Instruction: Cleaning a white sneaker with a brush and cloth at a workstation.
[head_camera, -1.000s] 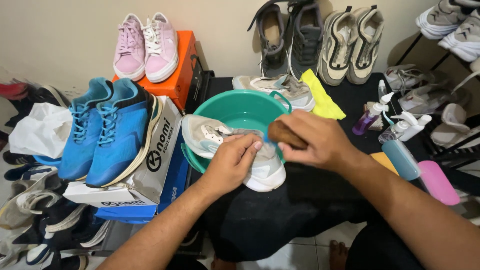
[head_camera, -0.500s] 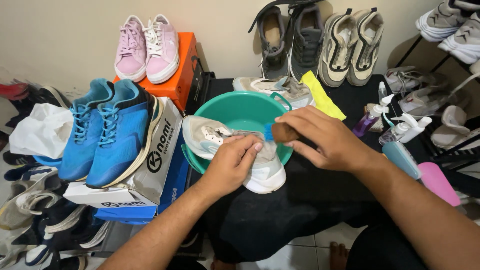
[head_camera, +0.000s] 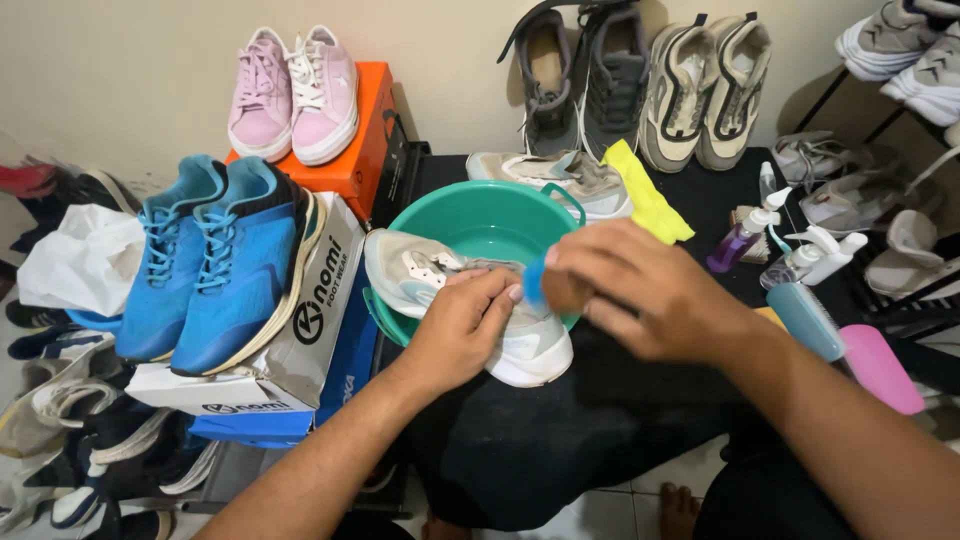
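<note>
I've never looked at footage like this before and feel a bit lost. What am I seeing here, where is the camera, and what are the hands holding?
There is no machine here. The camera sits on a person's head and looks down, so the two bare arms reaching in from the bottom are that person's own. The left hand grips a pale sneaker that lies across the rim of a green basin. The right hand holds a brush with a blue part against the sneaker; the hand is blurred. The basin stands on a black cloth. To the left, blue running shoes rest on a white shoebox, and pink sneakers on an orange box. To the right lie a yellow cloth and some spray bottles. More shoes line the wall.
</note>
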